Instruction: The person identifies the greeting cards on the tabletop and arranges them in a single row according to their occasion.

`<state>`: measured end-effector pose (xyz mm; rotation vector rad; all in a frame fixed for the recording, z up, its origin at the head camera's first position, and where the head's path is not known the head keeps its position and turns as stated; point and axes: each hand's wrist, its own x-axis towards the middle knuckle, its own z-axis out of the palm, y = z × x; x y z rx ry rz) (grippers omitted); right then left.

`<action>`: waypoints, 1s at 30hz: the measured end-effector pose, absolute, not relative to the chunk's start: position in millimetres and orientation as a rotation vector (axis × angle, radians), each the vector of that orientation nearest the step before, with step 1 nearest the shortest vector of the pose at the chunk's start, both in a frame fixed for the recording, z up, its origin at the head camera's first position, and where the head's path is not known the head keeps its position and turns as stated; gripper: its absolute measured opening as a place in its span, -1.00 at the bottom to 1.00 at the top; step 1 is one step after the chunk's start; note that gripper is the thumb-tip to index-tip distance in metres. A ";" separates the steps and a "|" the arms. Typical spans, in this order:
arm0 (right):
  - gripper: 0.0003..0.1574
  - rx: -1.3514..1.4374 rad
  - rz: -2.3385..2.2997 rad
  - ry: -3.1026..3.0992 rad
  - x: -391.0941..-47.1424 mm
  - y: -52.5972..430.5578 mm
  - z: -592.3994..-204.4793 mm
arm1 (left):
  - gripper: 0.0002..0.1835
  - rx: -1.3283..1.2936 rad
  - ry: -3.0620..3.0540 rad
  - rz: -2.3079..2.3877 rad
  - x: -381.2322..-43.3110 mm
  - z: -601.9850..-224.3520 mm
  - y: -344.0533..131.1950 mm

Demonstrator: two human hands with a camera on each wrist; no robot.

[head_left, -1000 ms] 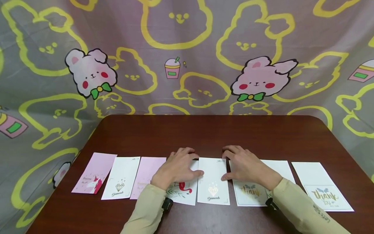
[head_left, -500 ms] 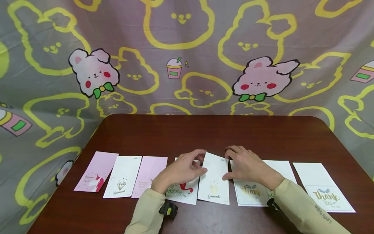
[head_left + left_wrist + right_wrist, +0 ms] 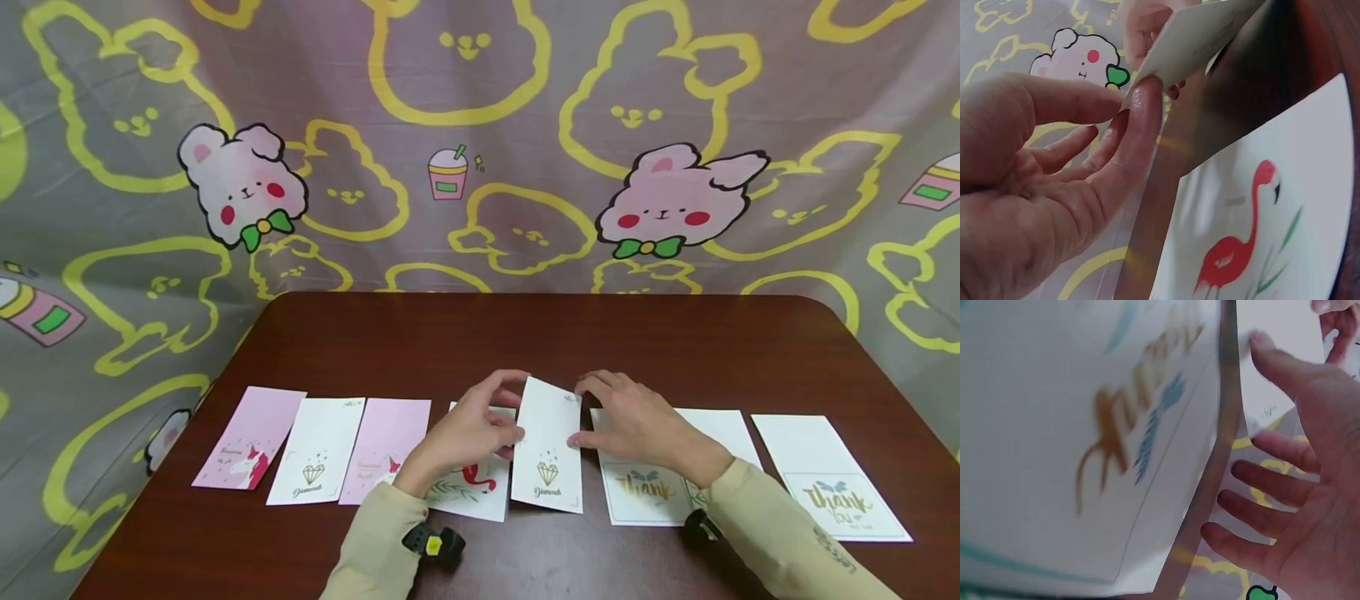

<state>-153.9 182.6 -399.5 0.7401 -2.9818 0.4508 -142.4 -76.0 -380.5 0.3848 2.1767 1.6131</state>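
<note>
lifting looks like the step — left hand (image 3: 467, 429) pinching the diamond card (image 3: 548, 446) just right of the flamingo card (image 3: 486, 503), right hand (image 3: 637, 421) loosely spread, thumb at the far edge — next probably needs a steady two-sided hold.

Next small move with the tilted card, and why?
Probably close the right hand on the right edge of the Diamonds card: the left hand pinches the left edge, while the right hand's fingers look loosely spread, so that side seems unsecured.
</note>
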 end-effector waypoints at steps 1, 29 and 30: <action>-0.25 0.720 0.512 -2.974 -153.2 182.0 -398.4 | -0.30 0.378 2.177 1.635 -142.6 -379.9 -77.4; -0.12 0.273 1.994 -2.539 -163.8 132.7 -387.0 | -0.48 0.144 2.303 1.848 -166.5 -366.7 -114.5; -0.11 0.265 2.008 -2.527 -165.7 130.2 -387.7 | -0.47 0.141 2.311 1.833 -167.0 -367.0 -116.6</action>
